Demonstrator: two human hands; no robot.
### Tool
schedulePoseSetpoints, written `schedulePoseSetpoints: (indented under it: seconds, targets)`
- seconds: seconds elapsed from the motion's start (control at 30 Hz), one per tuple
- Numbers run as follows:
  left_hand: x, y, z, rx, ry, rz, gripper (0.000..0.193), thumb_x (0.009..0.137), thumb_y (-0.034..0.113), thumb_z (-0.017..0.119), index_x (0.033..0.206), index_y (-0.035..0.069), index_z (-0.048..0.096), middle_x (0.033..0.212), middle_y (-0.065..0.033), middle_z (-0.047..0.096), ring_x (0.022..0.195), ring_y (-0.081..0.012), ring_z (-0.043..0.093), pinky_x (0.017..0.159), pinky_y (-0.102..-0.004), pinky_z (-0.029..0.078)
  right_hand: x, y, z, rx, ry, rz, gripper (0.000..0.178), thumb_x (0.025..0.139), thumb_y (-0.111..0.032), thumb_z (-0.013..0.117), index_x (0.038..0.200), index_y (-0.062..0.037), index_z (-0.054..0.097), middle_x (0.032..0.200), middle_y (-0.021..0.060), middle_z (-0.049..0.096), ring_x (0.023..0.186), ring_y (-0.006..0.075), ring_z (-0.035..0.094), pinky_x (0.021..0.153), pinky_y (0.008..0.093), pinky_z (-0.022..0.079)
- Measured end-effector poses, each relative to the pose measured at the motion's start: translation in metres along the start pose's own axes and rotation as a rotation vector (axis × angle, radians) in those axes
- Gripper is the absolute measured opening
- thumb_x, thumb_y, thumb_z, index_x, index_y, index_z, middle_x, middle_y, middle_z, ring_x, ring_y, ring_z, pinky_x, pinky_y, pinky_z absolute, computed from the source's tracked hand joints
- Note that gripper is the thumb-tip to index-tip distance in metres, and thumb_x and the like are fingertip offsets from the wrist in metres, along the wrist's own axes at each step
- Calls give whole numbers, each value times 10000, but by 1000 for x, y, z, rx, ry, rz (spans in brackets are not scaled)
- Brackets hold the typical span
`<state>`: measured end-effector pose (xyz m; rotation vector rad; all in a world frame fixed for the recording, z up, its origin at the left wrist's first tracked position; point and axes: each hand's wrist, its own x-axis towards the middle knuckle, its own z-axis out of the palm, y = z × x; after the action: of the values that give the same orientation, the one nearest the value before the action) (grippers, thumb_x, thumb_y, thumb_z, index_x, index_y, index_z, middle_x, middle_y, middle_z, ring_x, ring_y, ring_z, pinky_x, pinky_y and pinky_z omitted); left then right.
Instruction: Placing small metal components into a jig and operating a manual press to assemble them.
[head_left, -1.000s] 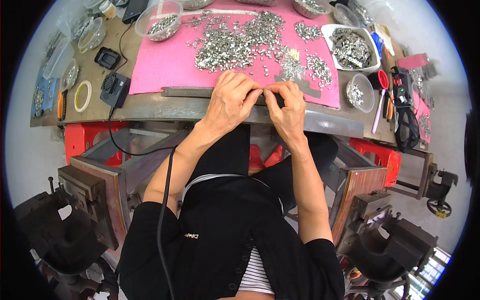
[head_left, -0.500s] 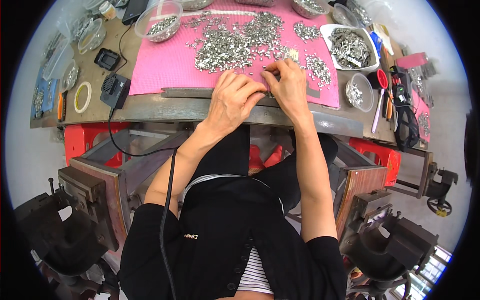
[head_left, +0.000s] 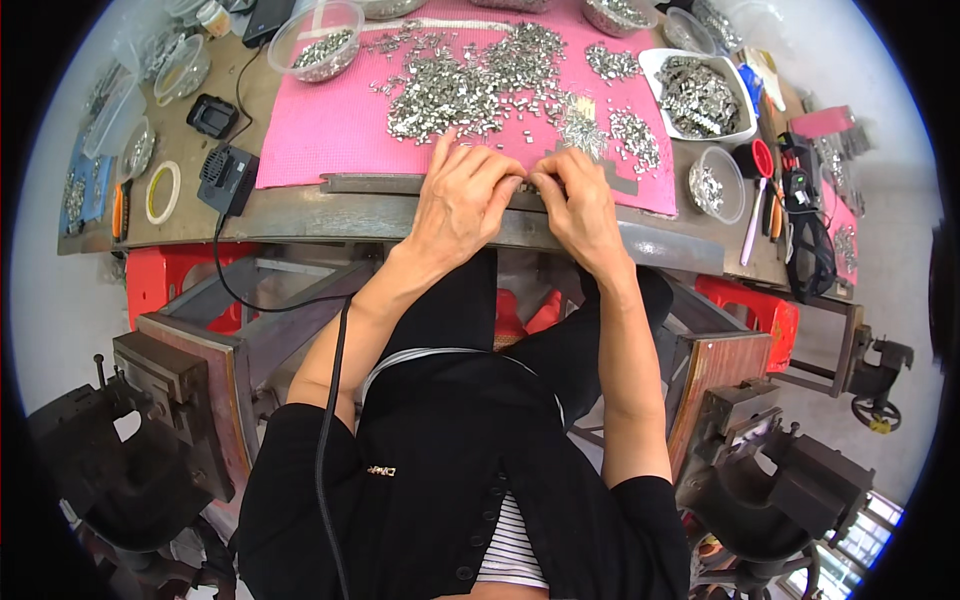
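Observation:
My left hand (head_left: 458,198) is closed, thumb and forefinger pinched together at the near edge of the pink mat (head_left: 320,140). Facing it, my right hand (head_left: 580,205) is also closed in a pinch, its fingertips almost meeting the left ones. Whatever lies between the fingertips is too small and too covered to name. Beneath both hands runs a flat grey metal bar (head_left: 375,184) along the mat's front edge. Beyond them spreads a large heap of small shiny metal pieces (head_left: 445,100), with a smaller pile (head_left: 635,138) to its right.
A white tub (head_left: 655,65) of metal parts stands at the right, beside a clear round bowl (head_left: 735,190). At the left are another clear bowl (head_left: 350,40), a black charger (head_left: 228,180) with a cable, and a tape roll (head_left: 164,193). Bench vises (head_left: 790,490) flank me below.
My right hand has come down and toward me from the small pieces, and its fingertips now meet the left hand's. The left hand has barely moved.

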<state>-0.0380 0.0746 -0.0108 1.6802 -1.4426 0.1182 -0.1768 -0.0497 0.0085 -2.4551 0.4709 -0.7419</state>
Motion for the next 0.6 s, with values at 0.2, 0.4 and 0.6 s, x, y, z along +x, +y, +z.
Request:
schedulePoseSetpoints:
  seconds: [0.2, 0.4, 0.6]
  targets:
    - [15, -15, -15, 161, 9, -42, 82, 900, 146, 710, 977, 121, 729, 899, -4, 677, 884, -209, 613, 998, -431, 345, -3, -1, 3, -36, 24, -44, 62, 894, -73, 695, 923, -40, 653, 851, 93, 569, 866, 292, 570, 776, 411, 401]
    - [26, -24, -11, 209, -100, -61, 89, 863, 213, 748, 918, 144, 737, 859, -10, 631, 923, -226, 584, 990, -500, 323, 16, 12, 10, -34, 86, 91, 74, 869, -101, 723, 886, -33, 703, 856, 105, 640, 866, 296, 629, 805, 416, 426]
    - [33, -31, -3, 239, -101, -52, 83, 835, 215, 756, 867, 141, 734, 852, -28, 625, 931, -250, 584, 984, -548, 328, 36, 26, 22, -238, 76, 34, 131, 849, -167, 752, 876, -48, 705, 857, 95, 641, 867, 286, 627, 808, 435, 416]
